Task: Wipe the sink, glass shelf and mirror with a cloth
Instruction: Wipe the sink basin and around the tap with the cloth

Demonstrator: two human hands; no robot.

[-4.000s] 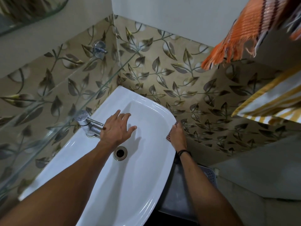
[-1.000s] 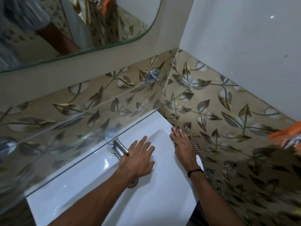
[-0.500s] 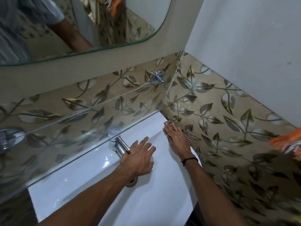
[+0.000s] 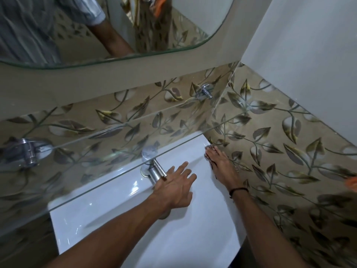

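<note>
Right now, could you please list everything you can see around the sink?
sink: one, white, below the shelf
tap: one, chrome, back of the sink
glass shelf: one, clear, above the tap
shelf brackets: two, chrome, on the back wall
mirror: one, above the shelf
leaf tiles: beige, on both walls
cloth: one, checked, mostly hidden under the right hand
wristband: one, black, right wrist
left hand: flat in the basin beside the tap
right hand: pressing the cloth on the sink's right rim
</note>
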